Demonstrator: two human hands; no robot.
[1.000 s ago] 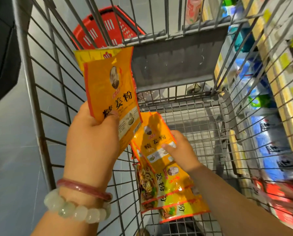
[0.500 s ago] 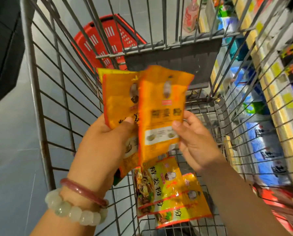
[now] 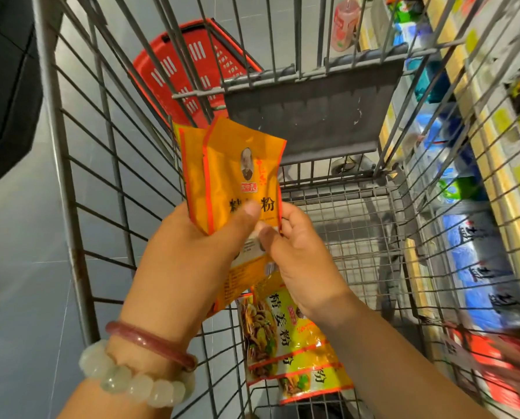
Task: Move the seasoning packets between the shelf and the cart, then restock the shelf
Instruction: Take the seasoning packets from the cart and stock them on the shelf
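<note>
Several seasoning packets (image 3: 295, 352) lie nearest, on the cart (image 3: 358, 225) floor. Above them, the left hand (image 3: 192, 255) clasps a fan of orange packets (image 3: 237, 176), thumb pressed on the front one; the right hand (image 3: 301, 252) pinches its lower edge. Collecting appears under way. Beyond, right, stands the shelf (image 3: 494, 140). Next, probably release and reach down for the remaining packets.

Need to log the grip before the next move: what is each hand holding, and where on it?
The left hand grips the orange packets at their lower part, thumb across the front. The right hand pinches the front packet's lower right edge.
</note>
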